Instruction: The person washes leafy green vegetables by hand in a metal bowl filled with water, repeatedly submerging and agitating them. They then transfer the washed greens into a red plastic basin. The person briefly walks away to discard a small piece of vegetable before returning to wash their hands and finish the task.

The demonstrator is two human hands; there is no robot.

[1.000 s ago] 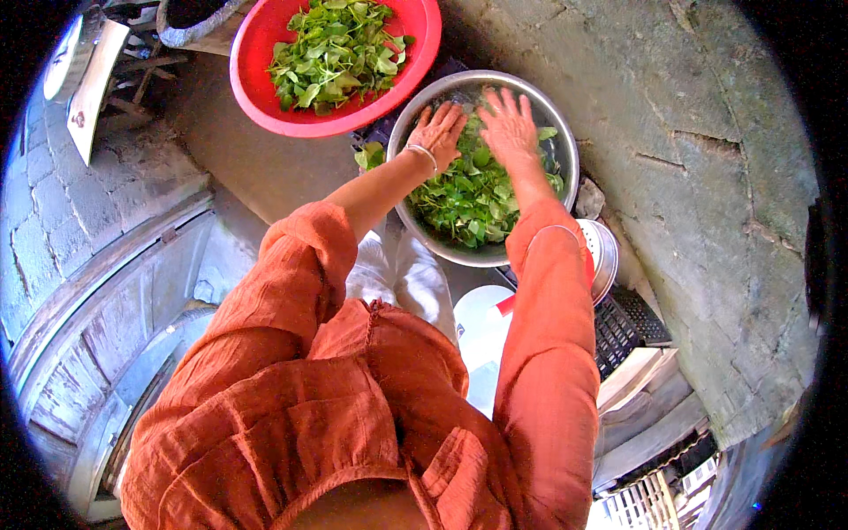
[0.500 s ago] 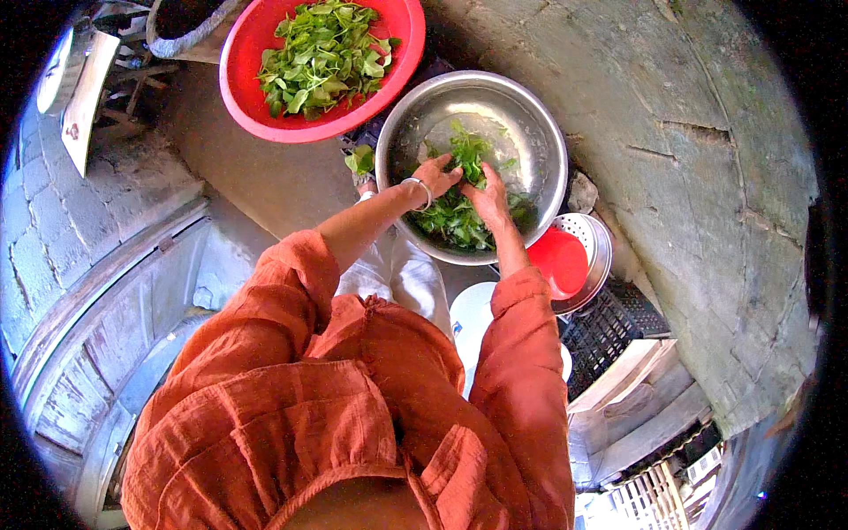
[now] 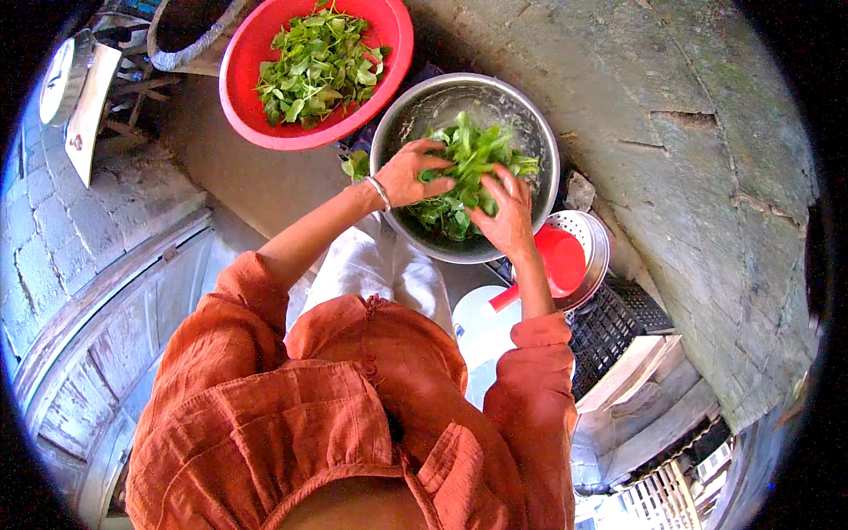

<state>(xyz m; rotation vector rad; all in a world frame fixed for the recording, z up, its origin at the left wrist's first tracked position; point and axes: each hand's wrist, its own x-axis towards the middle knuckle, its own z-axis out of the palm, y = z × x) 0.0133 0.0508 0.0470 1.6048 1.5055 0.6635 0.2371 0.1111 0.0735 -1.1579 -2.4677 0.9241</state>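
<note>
Left hand (image 3: 408, 177) and right hand (image 3: 508, 216): fingers spread, part-curled around greens (image 3: 477, 148) between them, inside the bowl (image 3: 546, 181); how tight the hold is, can't tell, blur. Step looks like gathering or turning the bunch. Next move seems to call for both hands closing in evenly so loose leaves don't slip. Basin (image 3: 291, 136), with more leaves, beyond the left hand; dipper (image 3: 563, 262) beside the right wrist.

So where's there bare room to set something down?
Bare brown floor lies between the red basin, the steel basin and the grey blocks at left. It's crowded right of the steel basin (red dipper, perforated strainer, black crate) and in its middle, with greens, left hand and right hand.
</note>
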